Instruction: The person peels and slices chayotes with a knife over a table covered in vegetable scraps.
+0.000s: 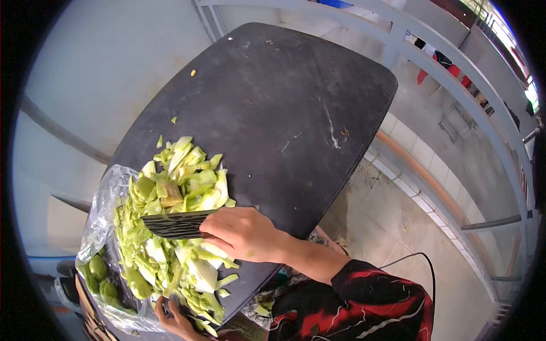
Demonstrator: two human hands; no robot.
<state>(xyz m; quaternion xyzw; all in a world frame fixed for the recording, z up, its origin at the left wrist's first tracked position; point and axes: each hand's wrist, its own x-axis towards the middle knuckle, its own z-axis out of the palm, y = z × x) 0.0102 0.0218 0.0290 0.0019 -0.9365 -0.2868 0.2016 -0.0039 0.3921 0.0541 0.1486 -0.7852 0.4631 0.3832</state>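
My right hand point(244, 233) is closed around the handle of a dark-bladed knife point(176, 225). The broad blade lies across a heap of cut pale-green vegetable pieces point(199, 184), pointing left. At the lower edge of this heap is my left hand point(175, 319), its thumb and a finger apart near the greens; its other fingers are partly hidden. A clear plastic bag point(105, 199) spreads along the heap's left side. Several whole green vegetables point(98, 267) lie inside or under its lower part; I cannot tell which.
The heap rests on a dark tabletop point(273, 102) with small scraps on it. A pale wall point(114, 68) stands left of the table. A grey metal railing point(455, 85) curves around the right, above a tiled floor point(369, 227). A black cable point(430, 267) hangs at lower right.
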